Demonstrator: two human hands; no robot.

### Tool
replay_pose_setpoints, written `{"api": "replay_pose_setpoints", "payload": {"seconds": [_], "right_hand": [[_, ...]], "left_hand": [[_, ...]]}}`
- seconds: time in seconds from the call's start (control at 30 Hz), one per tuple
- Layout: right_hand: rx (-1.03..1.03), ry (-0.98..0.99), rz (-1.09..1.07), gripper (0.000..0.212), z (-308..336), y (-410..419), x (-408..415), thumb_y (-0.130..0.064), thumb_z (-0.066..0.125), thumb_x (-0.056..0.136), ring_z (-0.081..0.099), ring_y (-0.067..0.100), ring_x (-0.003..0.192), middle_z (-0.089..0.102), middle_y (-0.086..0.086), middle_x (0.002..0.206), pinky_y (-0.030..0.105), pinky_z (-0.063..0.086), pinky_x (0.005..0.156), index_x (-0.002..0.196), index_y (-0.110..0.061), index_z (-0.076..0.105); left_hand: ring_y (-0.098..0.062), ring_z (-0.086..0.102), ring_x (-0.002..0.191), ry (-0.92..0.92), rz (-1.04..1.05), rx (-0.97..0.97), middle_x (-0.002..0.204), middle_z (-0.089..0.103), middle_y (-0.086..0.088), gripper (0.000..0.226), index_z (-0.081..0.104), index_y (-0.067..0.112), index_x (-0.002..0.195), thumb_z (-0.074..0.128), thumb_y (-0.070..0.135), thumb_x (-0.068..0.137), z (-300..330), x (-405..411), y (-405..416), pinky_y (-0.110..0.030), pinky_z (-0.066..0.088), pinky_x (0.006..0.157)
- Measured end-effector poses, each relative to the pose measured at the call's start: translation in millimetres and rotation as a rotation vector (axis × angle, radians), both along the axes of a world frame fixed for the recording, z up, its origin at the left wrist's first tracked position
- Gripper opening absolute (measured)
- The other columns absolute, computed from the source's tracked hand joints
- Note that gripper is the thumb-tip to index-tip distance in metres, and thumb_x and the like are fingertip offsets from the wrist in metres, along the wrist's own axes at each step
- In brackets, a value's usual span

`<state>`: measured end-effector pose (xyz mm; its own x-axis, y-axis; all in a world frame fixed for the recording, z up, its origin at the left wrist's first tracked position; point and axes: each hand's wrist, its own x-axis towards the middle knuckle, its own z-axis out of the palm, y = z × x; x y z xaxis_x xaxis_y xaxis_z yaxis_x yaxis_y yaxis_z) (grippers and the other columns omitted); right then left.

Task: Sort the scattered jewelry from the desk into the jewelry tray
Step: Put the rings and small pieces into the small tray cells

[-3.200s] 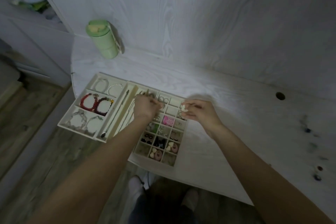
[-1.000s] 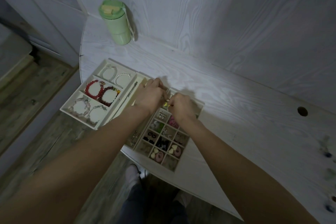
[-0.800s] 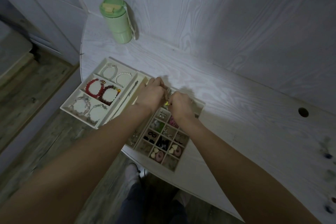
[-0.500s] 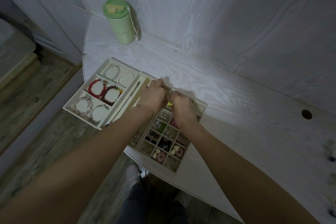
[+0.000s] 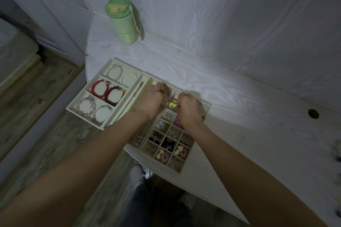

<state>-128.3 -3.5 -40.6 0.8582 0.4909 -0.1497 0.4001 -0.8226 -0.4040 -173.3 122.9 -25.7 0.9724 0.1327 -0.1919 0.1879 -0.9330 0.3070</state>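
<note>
We are holding both hands over the far end of the cream, many-celled jewelry tray (image 5: 186,167) that is lying on the white wood-grain tabletop (image 5: 239,101). Our left hand (image 5: 150,102) and right hand (image 5: 188,109) are meeting above the small square cells, knuckles up and fingers curled. Between them we are seeing a small yellow piece of jewelry (image 5: 173,104); the right hand's fingers are pinching it, while we cannot tell whether the left hand's curled fingers are touching it or gripping anything. The near cells are holding pink rings, pale hearts and dark pieces. To the left, the tray's wider compartments are holding a red bead bracelet (image 5: 99,88), a dark red one just beside it, and white and clear ones. A pale green lidded tumbler (image 5: 122,24) is standing by the wall, well apart from the tray.
</note>
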Motion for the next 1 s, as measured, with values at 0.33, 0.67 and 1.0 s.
{"api": "replay_pose_setpoints", "payload": {"seconds": [0.33,0.67,1.0], "right_hand": [[-0.008,0.062,0.005,0.023,1.1,3.1,-0.4,0.001,0.059,0.087,0.055,0.025,0.103,0.056,0.013,0.116,0.030,0.044,0.084,0.109,-0.002,0.059],[0.221,0.196,-0.259,0.020,21.3,-58.1,22.0,-0.016,0.057,0.092,0.059,0.024,0.102,0.061,0.011,0.112,0.029,0.045,0.085,0.108,-0.005,0.061],[0.172,0.179,-0.595,0.031,32.2,-247.7,35.4,-0.017,0.055,0.093,0.053,0.022,0.114,0.055,0.008,0.128,0.026,0.041,0.089,0.123,-0.009,0.056]], "left_hand": [[-0.027,0.026,0.135,0.141,-0.122,0.190,0.148,0.027,-0.010,0.053,0.050,0.029,0.134,0.053,0.005,0.087,11.3,-7.5,-2.6,-0.039,0.018,0.116],[-0.025,0.053,0.112,0.052,0.023,0.035,0.124,0.057,-0.005,0.035,0.059,0.026,0.123,0.053,0.016,0.090,26.5,13.9,-41.0,-0.037,0.044,0.095],[-0.026,0.058,0.104,-0.022,-0.152,-0.132,0.117,0.059,-0.007,0.033,0.058,0.019,0.121,0.039,0.011,0.096,31.6,74.6,-224.0,-0.035,0.047,0.081]]}}
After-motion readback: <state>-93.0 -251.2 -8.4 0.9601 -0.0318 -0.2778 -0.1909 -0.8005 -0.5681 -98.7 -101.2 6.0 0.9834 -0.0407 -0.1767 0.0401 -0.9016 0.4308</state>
